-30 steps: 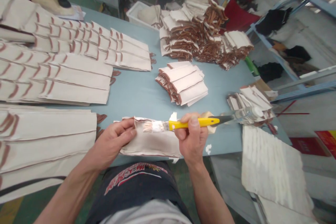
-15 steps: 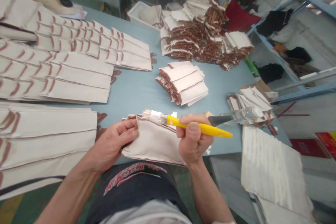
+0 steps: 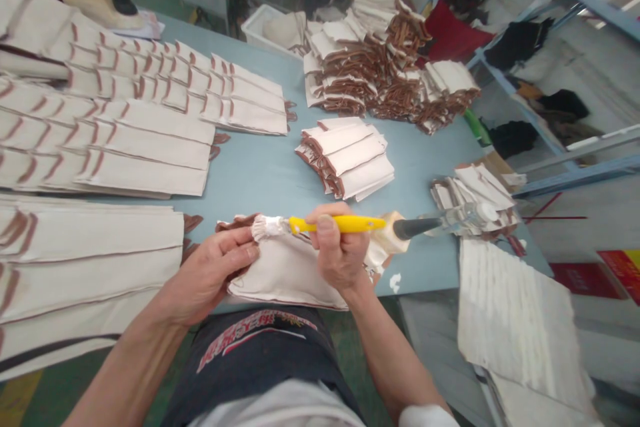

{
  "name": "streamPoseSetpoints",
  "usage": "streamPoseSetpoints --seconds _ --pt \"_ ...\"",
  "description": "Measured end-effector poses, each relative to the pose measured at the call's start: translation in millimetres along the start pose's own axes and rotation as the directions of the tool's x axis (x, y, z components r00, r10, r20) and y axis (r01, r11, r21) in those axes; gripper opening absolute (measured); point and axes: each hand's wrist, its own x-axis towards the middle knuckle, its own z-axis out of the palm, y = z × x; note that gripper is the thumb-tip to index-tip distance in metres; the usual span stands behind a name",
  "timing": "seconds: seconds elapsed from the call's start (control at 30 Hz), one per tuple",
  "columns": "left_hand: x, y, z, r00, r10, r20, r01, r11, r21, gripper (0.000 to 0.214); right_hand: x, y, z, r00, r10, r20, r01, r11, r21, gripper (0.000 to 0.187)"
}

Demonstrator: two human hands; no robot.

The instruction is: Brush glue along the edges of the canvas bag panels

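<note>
My right hand [image 3: 340, 250] grips a yellow-handled brush [image 3: 340, 223] held nearly level. Its bristles, thick with white paste, touch the upper left corner of a cream fabric piece [image 3: 285, 273] with brown edging. My left hand [image 3: 215, 270] pinches that piece at its left end, thumb on top and fingers on the brown edge, close to the bristles. The fabric piece lies at the table's near edge, against my dark apron. Just right of my right hand stands a cream container [image 3: 387, 240], partly hidden, with a dark grey handle-like part [image 3: 417, 227] sticking out of it.
Overlapping rows of cream fabric pieces [image 3: 145, 147] cover the left of the blue table [image 3: 255, 170]. A small stack [image 3: 350, 153] lies ahead, with a big pile [image 3: 360, 60] behind it. At the right are another stack [image 3: 480, 193] and a pale ridged sheet [image 3: 515, 320].
My right hand and the brush have moved left along the fabric's upper edge to its left corner. The cream container now shows more. My left hand stays almost in place.
</note>
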Motion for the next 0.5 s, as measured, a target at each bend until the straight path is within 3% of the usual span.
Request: streamPoseSetpoints --seconds 0.2,0.27,0.4,0.5 --pt "-2 0 0.5 0.999 0.033 -0.036 -0.034 0.998 -0.051 0.033 3 -3 -5 0.965 -0.076 -0.250 0.072 0.997 -0.026 0.040" --pt "-3 0 1.2 0.998 0.045 -0.048 -0.048 0.997 -0.065 0.034 -4 -7 -5 0.965 -0.069 -0.253 0.069 0.998 -0.011 0.038" --pt "-3 -2 2.8 0.996 0.058 -0.066 -0.062 0.996 -0.069 0.038 -14 -7 1 0.988 -0.071 -0.140 0.069 0.997 -0.021 0.039" --pt "-4 -2 2.8 0.997 0.047 -0.055 -0.051 0.996 -0.068 0.038 -11 -1 2 0.979 -0.079 -0.186 0.066 0.995 -0.075 0.040"
